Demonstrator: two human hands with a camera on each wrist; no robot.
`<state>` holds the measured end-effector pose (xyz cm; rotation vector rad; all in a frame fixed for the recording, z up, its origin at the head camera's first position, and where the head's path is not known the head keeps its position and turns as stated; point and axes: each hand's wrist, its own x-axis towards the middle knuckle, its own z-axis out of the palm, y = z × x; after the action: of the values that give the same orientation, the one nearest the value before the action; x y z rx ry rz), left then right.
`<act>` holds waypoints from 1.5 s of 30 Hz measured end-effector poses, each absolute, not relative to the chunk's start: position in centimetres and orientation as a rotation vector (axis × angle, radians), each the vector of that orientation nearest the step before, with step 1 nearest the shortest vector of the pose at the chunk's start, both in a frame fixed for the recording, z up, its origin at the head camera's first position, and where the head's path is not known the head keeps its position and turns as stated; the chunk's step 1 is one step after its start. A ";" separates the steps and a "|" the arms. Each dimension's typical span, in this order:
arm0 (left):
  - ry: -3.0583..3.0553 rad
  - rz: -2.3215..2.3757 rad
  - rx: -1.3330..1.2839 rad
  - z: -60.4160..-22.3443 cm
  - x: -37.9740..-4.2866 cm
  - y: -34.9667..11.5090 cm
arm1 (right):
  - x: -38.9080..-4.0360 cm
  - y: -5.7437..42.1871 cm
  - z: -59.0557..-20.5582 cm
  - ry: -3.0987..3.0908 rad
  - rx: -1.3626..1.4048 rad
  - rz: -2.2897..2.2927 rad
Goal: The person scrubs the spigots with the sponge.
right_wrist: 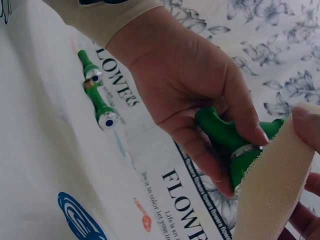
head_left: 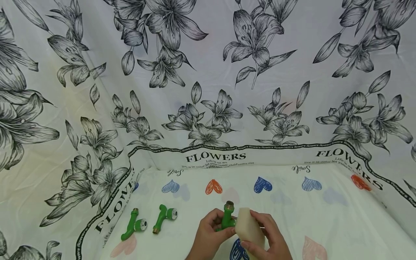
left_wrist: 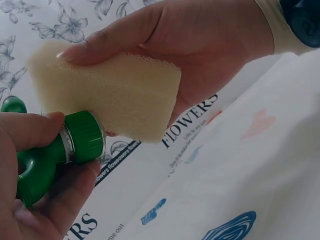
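A green tap (head_left: 228, 216) with a brass threaded end is gripped in the left hand (head_left: 208, 233), its thumb and fingers around the body near the round knob. The right hand (head_left: 273, 240) holds a cream-coloured sponge block (head_left: 249, 228), thumb on one side and fingers on the other. In the left wrist view the sponge (left_wrist: 115, 95) lies right against the tap's ribbed green knob (left_wrist: 86, 137). The right wrist view shows the sponge's edge (right_wrist: 272, 180) covering the knob's end face.
Two more green taps, one at the far left (head_left: 132, 225) and one beside it (head_left: 162, 217), lie on the white heart-print cloth (head_left: 195, 216). Behind rises a hanging cloth (head_left: 214, 72) with black lily prints, which also encloses the left side.
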<state>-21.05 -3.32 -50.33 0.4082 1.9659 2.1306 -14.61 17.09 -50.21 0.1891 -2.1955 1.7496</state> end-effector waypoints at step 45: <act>1.817 2.278 0.297 -50.0 -21.1 -3.8 | -15.6 17.4 -51.3 -2.215 0.076 1.978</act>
<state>-21.11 -3.79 -49.96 0.2967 1.8169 2.2777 -15.61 17.40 -51.32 0.0760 -2.2149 1.9779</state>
